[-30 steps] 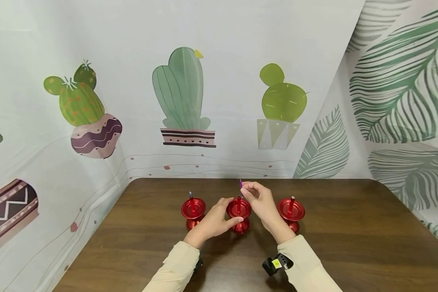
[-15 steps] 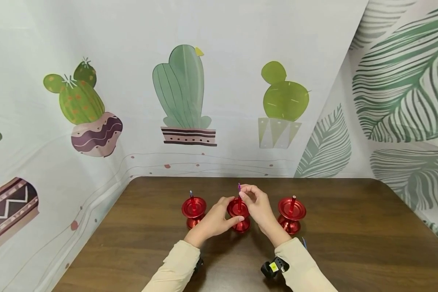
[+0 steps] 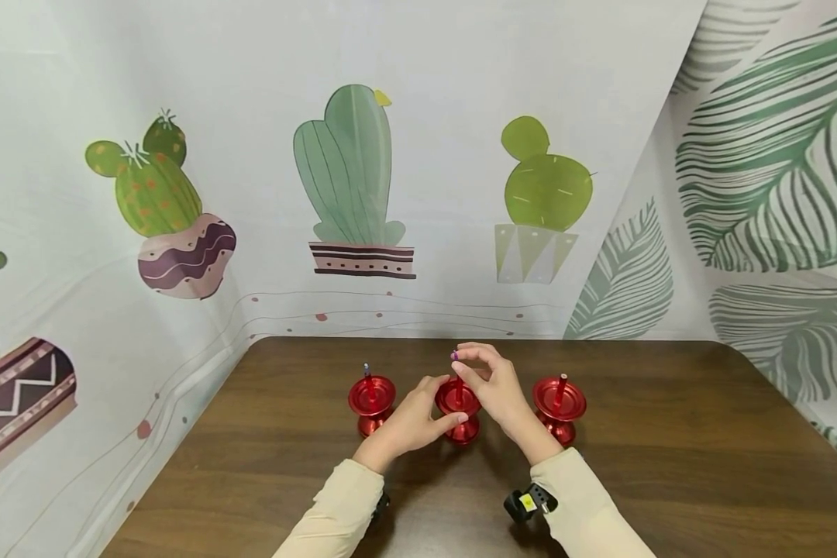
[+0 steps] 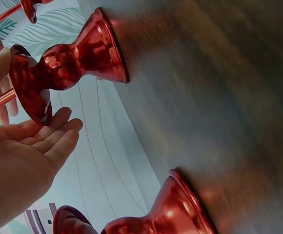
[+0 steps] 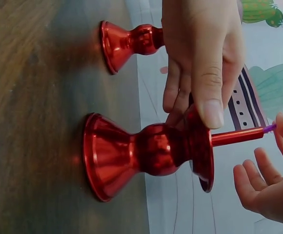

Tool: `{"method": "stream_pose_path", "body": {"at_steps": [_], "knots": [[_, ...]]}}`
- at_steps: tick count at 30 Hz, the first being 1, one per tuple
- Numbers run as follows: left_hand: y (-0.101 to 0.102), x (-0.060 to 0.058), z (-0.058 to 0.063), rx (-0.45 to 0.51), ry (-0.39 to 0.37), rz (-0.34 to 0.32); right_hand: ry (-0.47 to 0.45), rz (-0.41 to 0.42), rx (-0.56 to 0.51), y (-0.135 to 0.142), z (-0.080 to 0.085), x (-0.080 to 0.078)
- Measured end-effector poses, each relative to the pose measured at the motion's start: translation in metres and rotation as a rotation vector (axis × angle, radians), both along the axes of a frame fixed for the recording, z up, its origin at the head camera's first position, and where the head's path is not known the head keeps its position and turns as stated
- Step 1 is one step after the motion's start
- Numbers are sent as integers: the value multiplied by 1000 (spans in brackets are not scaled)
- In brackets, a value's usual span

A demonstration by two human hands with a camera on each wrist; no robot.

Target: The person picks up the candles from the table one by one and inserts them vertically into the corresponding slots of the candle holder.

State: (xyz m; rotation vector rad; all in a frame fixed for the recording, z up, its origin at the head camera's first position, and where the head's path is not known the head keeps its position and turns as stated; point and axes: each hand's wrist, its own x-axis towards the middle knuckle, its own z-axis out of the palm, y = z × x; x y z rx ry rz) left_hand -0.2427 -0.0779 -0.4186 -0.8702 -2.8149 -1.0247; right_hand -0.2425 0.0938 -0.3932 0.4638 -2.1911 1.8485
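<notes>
- A pale cloth backdrop (image 3: 446,155), printed with cacti and, at right, leaves, fills the space behind.
- The brown wood-grain table (image 3: 669,434) lies before it, its far corners rounded.
- Cream sleeves (image 3: 589,504) reach in from the near edge.
- The left grip (image 3: 413,425) spans the dish of the middle holder (image 5: 158,150), thumb in front, fingers behind; the right grip (image 3: 495,391) pinches the purple candle (image 5: 269,128).
- Upright either side stand the left holder (image 3: 371,401) and right holder (image 3: 559,403), partly hidden by hand and forearm.
- Black wrist devices (image 3: 526,504) sit at the cuffs.
- The candle meets the middle tube's mouth, mostly covered by fingertips.
</notes>
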Motion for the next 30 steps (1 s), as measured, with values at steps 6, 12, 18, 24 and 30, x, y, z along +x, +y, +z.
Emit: {"method": "stream_pose_path", "body": {"at_steps": [6,12,18,24,30], "knots": [[1,0,0,0,-1,1,-18,-42,-40,-1,1,0],[0,0,0,1,4,3,-7,-43,-37,-1,2,3],[-1,0,-1,5,1,4,-28,-57,-23,-5,19,19],[1,2,-1,18,-12,-2,38,-56,-39,-1,-9,1],[0,7,-1,32,-28,-8,115,-58,137,6,-16,9]]}}
